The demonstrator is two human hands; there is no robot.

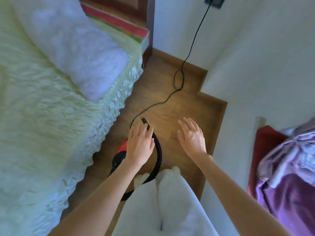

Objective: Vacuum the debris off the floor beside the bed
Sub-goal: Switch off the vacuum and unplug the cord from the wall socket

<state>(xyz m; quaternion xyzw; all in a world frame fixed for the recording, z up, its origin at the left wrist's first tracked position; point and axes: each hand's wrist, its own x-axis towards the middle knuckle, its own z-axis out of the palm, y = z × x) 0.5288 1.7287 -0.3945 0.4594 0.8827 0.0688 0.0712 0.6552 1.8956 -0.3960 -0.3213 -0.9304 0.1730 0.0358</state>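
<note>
A small red and black vacuum cleaner [120, 155] stands on the wooden floor [172, 106] close to the bed [42, 108]. Its black hose [159, 155] curves up from my feet, and its narrow nozzle [145, 122] pokes out beyond my left fingertips. My left hand [140, 144] hovers palm down over the hose and the vacuum, fingers spread, gripping nothing. My right hand [192, 136] is held flat over bare floor to the right, fingers apart and holding nothing. I cannot make out any debris on the floor.
A black power cord [178, 80] runs from a wall socket [214, 1] across the floor in a loop to the vacuum. A white pillow [81, 48] lies on the bed. White walls close the strip on the right. Purple cloth [288, 176] hangs at the right edge.
</note>
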